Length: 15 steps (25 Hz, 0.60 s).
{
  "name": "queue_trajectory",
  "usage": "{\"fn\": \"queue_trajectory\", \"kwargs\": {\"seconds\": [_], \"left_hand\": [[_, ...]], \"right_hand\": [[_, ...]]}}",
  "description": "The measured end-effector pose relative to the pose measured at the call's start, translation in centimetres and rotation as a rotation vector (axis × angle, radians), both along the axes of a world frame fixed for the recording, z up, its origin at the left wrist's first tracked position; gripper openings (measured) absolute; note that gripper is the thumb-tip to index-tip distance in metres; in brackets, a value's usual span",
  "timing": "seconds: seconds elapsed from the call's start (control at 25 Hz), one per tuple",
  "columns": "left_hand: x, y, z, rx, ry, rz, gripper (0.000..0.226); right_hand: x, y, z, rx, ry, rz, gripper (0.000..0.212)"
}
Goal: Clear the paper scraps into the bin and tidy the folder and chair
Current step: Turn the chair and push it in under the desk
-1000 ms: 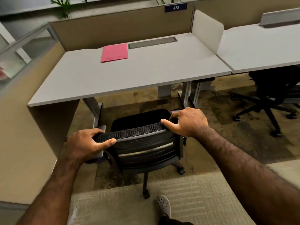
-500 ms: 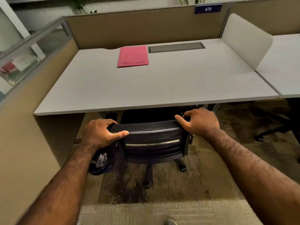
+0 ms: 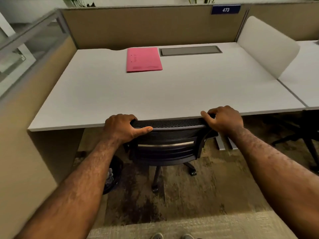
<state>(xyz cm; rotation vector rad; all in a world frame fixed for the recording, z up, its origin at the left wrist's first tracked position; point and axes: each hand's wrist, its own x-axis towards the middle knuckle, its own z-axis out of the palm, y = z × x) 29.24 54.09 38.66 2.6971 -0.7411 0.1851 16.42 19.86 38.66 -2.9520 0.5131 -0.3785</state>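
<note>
A black mesh-backed office chair (image 3: 166,149) stands tucked under the white desk (image 3: 172,97), its backrest top against the desk's front edge. My left hand (image 3: 122,127) grips the left end of the backrest top. My right hand (image 3: 224,119) grips the right end. A pink folder (image 3: 143,59) lies flat at the back of the desk, next to a grey cable hatch (image 3: 189,50). A dark bin (image 3: 113,175) with pale scraps inside sits on the floor under the desk's left side, partly hidden by my left forearm.
Beige partitions (image 3: 155,26) close the desk at the back and left. A white divider (image 3: 269,45) separates the neighbouring desk on the right, where another black chair base (image 3: 303,142) stands. Patterned carpet covers the floor behind the chair.
The chair has rolled forward until its seat is under the desk and its backrest meets the desk edge. Both hands kept their hold, and my view moved closer to the desk.
</note>
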Motion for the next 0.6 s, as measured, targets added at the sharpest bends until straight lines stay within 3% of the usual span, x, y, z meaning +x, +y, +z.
{"fn": "queue_trajectory", "kwargs": {"seconds": [0.6], "left_hand": [[2.8, -1.8, 0.5, 0.167, -0.057, -0.068, 0.084]], "right_hand": [[3.2, -1.9, 0.7, 0.05, 0.087, 0.085, 0.08]]}}
